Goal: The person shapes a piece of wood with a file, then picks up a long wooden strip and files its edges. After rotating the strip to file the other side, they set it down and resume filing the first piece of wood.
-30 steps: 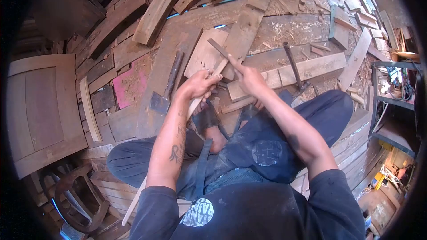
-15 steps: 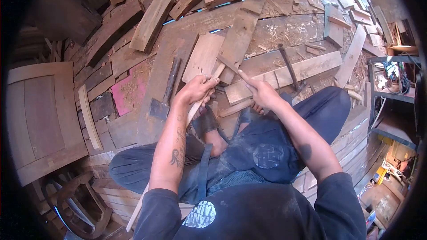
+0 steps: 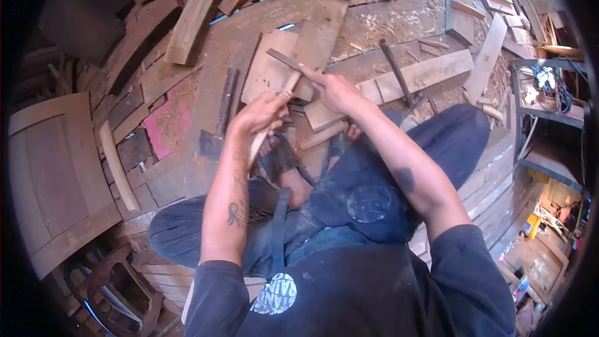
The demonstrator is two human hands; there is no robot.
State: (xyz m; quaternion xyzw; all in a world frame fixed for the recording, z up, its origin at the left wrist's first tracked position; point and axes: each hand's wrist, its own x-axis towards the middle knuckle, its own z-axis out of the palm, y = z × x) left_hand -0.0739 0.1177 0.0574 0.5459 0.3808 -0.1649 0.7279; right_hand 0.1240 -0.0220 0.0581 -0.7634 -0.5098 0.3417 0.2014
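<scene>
My left hand (image 3: 262, 112) is closed around a thin pale wooden strip (image 3: 256, 148), which runs back beneath my left forearm. The strip's far end rests over a flat board (image 3: 268, 62). In my right hand (image 3: 340, 93) is a flat metal tool that looks like a file (image 3: 282, 59), with the index finger stretched along it. Its flat length crosses the strip's far end and points forward and left. Its handle is hidden in my palm. Just past my right hand lies a light wooden beam (image 3: 430, 75) with lines marked across it.
A hammer (image 3: 396, 72) lies across the beam. Left of the board is a dark-handled tool (image 3: 226, 103) with a broad metal head. Offcuts and shavings cover the floor. A panelled wooden door (image 3: 59, 175) stands left, metal shelving (image 3: 552, 122) right. My sandalled feet are below my hands.
My right hand has pushed the file forward and left across the strip's end. My left hand still grips the strip. The whole view has shifted slightly.
</scene>
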